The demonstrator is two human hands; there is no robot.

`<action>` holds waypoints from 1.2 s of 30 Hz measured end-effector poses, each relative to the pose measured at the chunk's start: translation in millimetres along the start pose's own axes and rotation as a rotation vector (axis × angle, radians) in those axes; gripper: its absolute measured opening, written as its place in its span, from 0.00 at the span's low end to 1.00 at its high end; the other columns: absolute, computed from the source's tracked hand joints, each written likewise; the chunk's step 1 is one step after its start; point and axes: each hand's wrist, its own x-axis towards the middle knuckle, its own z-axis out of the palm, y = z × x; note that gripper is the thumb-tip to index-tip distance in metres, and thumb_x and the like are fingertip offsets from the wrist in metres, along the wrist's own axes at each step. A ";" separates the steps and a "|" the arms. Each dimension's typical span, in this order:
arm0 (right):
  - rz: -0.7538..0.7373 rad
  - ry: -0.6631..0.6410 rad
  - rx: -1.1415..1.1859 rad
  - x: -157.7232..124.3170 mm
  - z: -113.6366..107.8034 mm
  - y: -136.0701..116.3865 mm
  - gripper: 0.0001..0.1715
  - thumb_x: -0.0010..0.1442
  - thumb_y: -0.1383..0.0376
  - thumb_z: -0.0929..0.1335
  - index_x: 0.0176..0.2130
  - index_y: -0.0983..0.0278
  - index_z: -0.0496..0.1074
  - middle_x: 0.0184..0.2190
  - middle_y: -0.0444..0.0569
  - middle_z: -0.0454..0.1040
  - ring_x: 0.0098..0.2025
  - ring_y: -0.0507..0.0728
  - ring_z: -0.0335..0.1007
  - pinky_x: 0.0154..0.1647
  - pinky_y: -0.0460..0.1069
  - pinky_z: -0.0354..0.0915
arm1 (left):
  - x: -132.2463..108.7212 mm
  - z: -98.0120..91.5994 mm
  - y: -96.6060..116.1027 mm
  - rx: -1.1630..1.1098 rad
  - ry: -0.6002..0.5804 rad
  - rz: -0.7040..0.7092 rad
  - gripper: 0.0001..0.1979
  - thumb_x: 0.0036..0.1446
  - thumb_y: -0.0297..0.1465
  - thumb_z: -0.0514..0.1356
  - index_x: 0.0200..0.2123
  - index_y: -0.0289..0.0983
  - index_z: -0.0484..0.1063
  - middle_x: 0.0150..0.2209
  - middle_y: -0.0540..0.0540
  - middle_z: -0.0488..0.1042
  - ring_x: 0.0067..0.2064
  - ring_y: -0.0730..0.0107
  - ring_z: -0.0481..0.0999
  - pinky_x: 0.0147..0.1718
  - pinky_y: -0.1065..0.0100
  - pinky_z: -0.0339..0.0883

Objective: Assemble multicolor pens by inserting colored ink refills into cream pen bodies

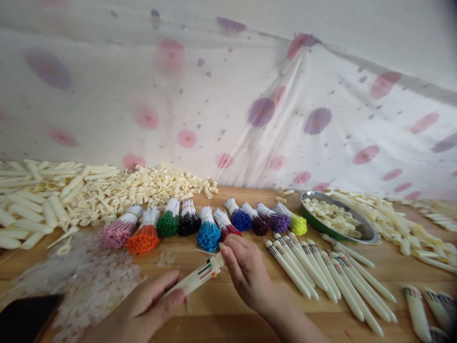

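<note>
A cream multicolour pen (195, 280) with coloured slots near its upper end is held slanting over the wooden table. My left hand (157, 301) is closed round its lower barrel. The fingers of my right hand (246, 269) are closed on a cream end piece (217, 261) at the top of the pen. Just beyond my hands stand bundles of thin refills with coloured tips, among them an orange bundle (143, 238), a light blue bundle (209, 234) and a yellow bundle (297, 224).
Several finished-looking pens (317, 271) lie right of my right hand. Behind them is a metal dish (367, 234) of cream parts. Piled cream parts (157, 186) cover the back left. Clear small pieces (93, 271) and a dark phone (28, 317) lie at the left.
</note>
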 end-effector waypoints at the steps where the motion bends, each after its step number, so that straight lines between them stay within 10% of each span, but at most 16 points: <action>1: 0.023 0.003 0.015 -0.2 1.2 -1.2 0.22 0.68 0.63 0.53 0.22 0.61 0.53 0.19 0.41 0.57 0.22 0.49 0.53 0.23 0.44 0.51 | -1.0 -0.4 -1.6 0.052 -0.006 0.008 0.18 0.53 0.47 0.56 0.44 0.50 0.75 0.41 0.51 0.81 0.39 0.63 0.81 0.36 0.69 0.75; 12: 0.224 -0.012 0.117 -1.5 7.2 -9.7 0.24 0.67 0.62 0.53 0.20 0.62 0.50 0.16 0.39 0.52 0.18 0.48 0.50 0.21 0.44 0.48 | 0.3 15.9 6.7 0.290 0.333 0.590 0.12 0.56 0.31 0.54 0.45 0.45 0.67 0.37 0.50 0.82 0.35 0.66 0.82 0.29 0.75 0.74; 19: 0.429 -0.077 0.195 -1.7 12.2 -19.1 0.27 0.66 0.56 0.52 0.18 0.61 0.47 0.15 0.39 0.50 0.17 0.48 0.45 0.19 0.45 0.45 | -3.9 15.3 8.5 0.463 0.327 0.634 0.13 0.56 0.26 0.52 0.44 0.44 0.67 0.38 0.47 0.80 0.33 0.63 0.81 0.27 0.73 0.72; 27: 0.545 -0.098 0.332 4.8 8.4 0.1 0.28 0.63 0.49 0.54 0.19 0.61 0.46 0.17 0.39 0.45 0.20 0.48 0.40 0.19 0.46 0.41 | -6.4 15.7 24.4 0.194 0.176 0.257 0.15 0.56 0.42 0.53 0.44 0.45 0.70 0.32 0.48 0.79 0.29 0.63 0.78 0.28 0.68 0.70; 32: 0.516 -0.105 0.389 6.5 0.6 13.0 0.29 0.61 0.46 0.54 0.19 0.61 0.48 0.17 0.39 0.46 0.21 0.48 0.41 0.20 0.45 0.44 | -0.9 0.9 29.0 -0.279 -0.391 -0.279 0.30 0.55 0.55 0.41 0.35 0.40 0.73 0.15 0.53 0.67 0.13 0.78 0.57 0.11 0.78 0.52; 36: 0.540 -0.139 0.408 5.4 5.7 18.6 0.29 0.61 0.46 0.55 0.18 0.61 0.48 0.17 0.39 0.46 0.20 0.48 0.41 0.19 0.45 0.44 | 1.2 8.9 16.9 -0.140 -0.190 -0.169 0.20 0.54 0.50 0.49 0.34 0.43 0.73 0.22 0.52 0.72 0.20 0.72 0.69 0.18 0.75 0.63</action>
